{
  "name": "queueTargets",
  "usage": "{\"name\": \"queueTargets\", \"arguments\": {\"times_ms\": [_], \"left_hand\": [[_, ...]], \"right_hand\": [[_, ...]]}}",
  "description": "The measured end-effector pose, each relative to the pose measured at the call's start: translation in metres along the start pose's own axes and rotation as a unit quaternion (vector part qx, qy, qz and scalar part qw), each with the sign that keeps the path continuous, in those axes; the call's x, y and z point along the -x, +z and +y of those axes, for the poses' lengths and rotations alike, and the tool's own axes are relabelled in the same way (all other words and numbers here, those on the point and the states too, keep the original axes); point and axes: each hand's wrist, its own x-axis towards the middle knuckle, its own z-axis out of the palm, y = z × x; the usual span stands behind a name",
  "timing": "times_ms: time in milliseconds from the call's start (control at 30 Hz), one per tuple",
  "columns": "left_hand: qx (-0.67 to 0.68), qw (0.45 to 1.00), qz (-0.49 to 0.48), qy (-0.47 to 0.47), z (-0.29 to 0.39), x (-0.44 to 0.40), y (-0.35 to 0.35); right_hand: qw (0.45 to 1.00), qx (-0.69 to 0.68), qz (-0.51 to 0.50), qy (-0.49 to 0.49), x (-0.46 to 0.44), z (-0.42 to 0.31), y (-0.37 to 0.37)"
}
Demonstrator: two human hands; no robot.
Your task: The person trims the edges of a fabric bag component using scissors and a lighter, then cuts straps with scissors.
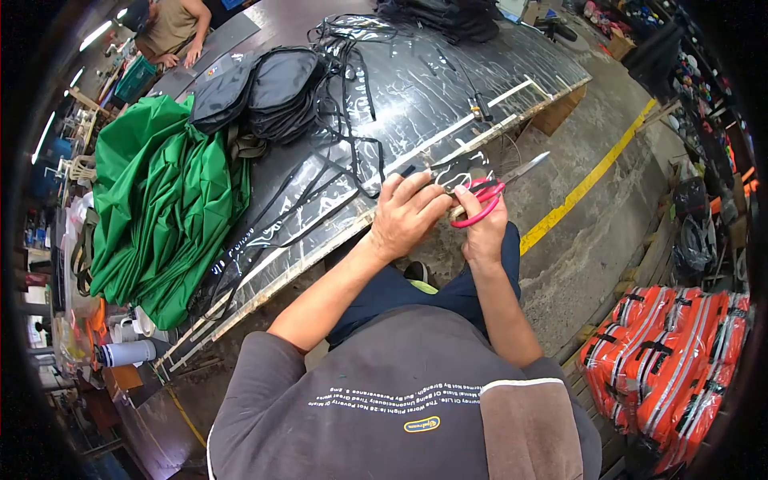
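Note:
My right hand [483, 232] is closed around scissors with pink handles [490, 210]. Their metal blades [528, 166] point up and right, away from my other hand. Beside it, my left hand [410, 210] has bent fingers gripping a black strap [410, 171], part of which shows above the knuckles. White thread [464, 182] and dark material lie between the two hands, partly covered by fingers. Both hands are just off the table's front edge, above my lap. Thin black straps [344, 144] trail across the table to the left of my hands.
Green fabric [168, 208] is heaped on the dark table [416, 88] at left, beside stacked black pouches [284, 92]. A small tool [480, 106] lies near the edge. Another person [178, 32] works at the far left. Orange bags in plastic [664, 360] stand right.

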Motion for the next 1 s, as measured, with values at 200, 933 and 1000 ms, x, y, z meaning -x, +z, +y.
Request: {"name": "queueTargets", "arguments": {"times_ms": [200,933,1000], "left_hand": [[0.197,0.964,-0.008,-0.177,-0.03,-0.037,-0.017],[0.575,0.645,-0.441,-0.242,-0.117,-0.084,-0.045],[0.571,0.645,-0.45,-0.235,-0.117,-0.085,-0.043]], "right_hand": [[0.993,0.083,-0.072,0.038,0.005,-0.018,-0.011],[0.893,0.243,-0.299,0.233,0.042,-0.033,-0.051],[0.887,0.254,-0.301,0.243,0.041,-0.037,-0.049]]}}
